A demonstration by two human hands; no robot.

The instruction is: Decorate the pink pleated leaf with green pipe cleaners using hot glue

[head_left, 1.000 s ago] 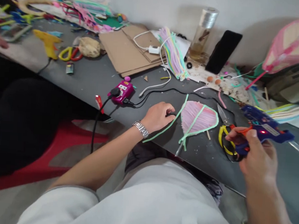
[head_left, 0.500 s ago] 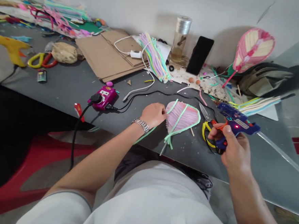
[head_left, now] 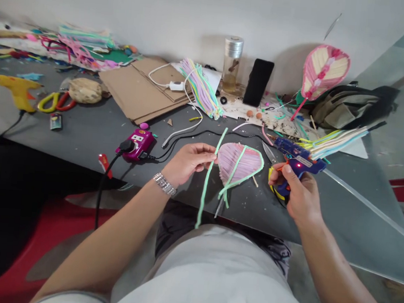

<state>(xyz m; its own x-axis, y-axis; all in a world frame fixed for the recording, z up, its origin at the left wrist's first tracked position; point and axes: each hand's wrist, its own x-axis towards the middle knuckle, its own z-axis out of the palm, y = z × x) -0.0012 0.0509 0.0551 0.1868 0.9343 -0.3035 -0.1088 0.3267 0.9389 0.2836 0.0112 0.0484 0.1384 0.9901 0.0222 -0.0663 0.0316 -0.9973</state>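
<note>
My left hand pinches a long mint-green fuzzy stem that hangs down over the table's front edge. Just right of those fingertips lies a lilac and pink fan-shaped piece, edged on the right and bottom with mint-green stem, with another green strip laid across it. My right hand is wrapped round the handle of a blue glue gun, its red light lit, its nozzle pointing left and a clear glue stick trailing from its back. Beneath the gun are yellow-handled scissors, partly hidden.
A purple power socket with black cables sits left. Behind are cardboard sheets, a bundle of pastel stems, a bottle, a phone and a finished-looking pink fan. A yellow glue gun lies far left.
My left hand has turned and moved slightly left and down, and the green stem it holds now stands apart from the fan piece. The view has shifted; my right hand still holds the blue gun.
</note>
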